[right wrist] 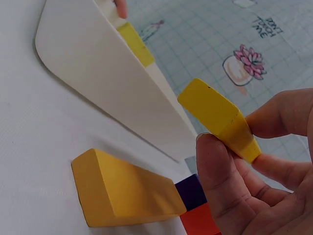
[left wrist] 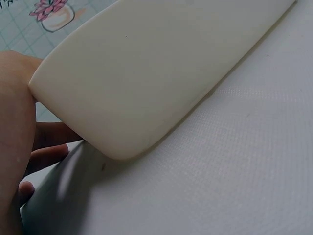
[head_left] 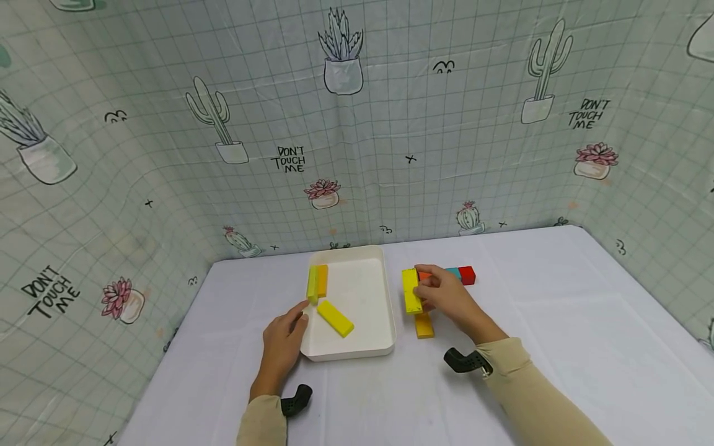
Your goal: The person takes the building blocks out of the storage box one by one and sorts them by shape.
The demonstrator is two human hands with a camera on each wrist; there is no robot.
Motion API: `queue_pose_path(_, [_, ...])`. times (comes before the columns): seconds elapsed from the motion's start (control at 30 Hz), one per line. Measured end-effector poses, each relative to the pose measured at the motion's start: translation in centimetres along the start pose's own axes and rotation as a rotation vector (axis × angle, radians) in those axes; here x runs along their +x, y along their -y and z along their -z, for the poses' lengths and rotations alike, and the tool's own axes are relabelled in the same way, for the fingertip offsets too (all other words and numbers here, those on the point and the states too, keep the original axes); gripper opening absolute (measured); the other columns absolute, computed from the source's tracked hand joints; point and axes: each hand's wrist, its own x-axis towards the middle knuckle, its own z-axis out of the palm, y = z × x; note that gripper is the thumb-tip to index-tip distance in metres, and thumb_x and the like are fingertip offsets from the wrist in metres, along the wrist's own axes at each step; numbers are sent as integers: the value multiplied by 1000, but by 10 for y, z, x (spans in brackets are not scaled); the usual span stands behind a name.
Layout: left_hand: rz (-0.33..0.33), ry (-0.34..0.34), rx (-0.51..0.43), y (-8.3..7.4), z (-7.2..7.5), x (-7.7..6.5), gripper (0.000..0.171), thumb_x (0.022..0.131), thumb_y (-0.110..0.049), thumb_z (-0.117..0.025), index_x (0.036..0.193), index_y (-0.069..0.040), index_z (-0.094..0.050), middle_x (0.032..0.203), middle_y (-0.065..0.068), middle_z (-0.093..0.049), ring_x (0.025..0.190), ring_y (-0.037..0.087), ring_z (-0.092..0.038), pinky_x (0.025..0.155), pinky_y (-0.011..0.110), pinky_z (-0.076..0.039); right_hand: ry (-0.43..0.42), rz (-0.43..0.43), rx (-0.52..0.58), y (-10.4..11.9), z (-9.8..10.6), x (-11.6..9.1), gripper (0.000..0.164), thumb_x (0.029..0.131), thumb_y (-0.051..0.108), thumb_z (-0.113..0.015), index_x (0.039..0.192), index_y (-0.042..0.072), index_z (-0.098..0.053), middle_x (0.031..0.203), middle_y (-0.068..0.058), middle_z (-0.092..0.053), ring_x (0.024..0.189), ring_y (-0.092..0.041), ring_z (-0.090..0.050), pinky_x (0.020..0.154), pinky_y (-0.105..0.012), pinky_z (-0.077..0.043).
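Note:
My right hand (head_left: 446,297) pinches a yellow block (head_left: 411,291) between thumb and fingertips, above the table and right of the white tray (head_left: 362,353). In the right wrist view the yellow block (right wrist: 210,105) is tilted. Below it an orange-yellow block (head_left: 424,326) lies on the table. My left hand (head_left: 283,344) holds the tray's left side, and in the left wrist view the fingers (left wrist: 51,156) lie by the tray's wall (left wrist: 127,88). Inside the tray are a yellow block (head_left: 335,318), a yellow-green block (head_left: 312,285) and an orange-yellow block (head_left: 322,280).
Beyond my right hand lie a red block (head_left: 467,275), a blue block (head_left: 454,272) and an orange-red block (head_left: 424,276), partly hidden. The right wrist view shows a dark purple block (right wrist: 191,192) there. A patterned cloth wall (head_left: 368,136) closes off the table's back.

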Motion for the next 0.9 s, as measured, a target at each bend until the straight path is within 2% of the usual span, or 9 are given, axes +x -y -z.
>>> queue_pose_path(0.2, [5, 4, 3, 2, -2, 0, 41, 104, -27, -50, 144, -21, -57, 132, 13, -63, 126, 34, -51, 110, 59, -32, 2, -6, -6, -3, 4, -1, 59, 94, 15, -64, 149, 7, -44, 108, -17, -59, 82, -27, -63, 75, -35, -59])
queue_pose_path(0.5, [-25, 7, -1, 0, -1, 1, 41, 104, -27, -51, 144, -21, -58, 131, 13, -64, 124, 33, -53, 110, 58, -31, -16, -8, -15, -5, 12, -4, 59, 94, 15, -63, 149, 6, -44, 110, -17, -60, 83, -26, -62, 75, -35, -59])
queue_pose_path(0.9, [2, 6, -10, 1, 0, 1, 41, 104, -27, -51, 144, -22, -57, 132, 13, -63, 127, 34, -50, 111, 59, -29, -6, -19, -49, -13, 23, -6, 59, 94, 16, -64, 149, 5, -44, 107, -16, -60, 79, -26, -63, 74, -34, -59])
